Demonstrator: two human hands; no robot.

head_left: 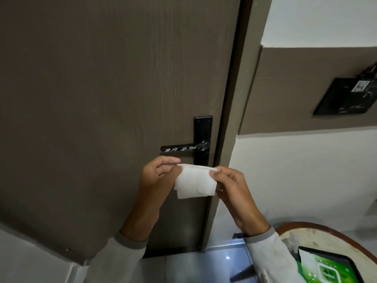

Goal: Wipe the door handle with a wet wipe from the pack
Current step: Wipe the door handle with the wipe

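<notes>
Both hands, left hand (158, 173) and right hand (230, 183), pinch a folded white wet wipe (193, 183) stretched between them, just below the black lever door handle (183, 148).

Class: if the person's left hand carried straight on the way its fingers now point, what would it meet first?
Probably the white wet wipe pinched between both hands, then the right hand; depth is unclear.

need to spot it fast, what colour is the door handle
Black and glossy; the handle shows in the head view, just above the wipe.

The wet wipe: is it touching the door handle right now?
No, the wet wipe hangs between both hands, below the door handle.
</notes>
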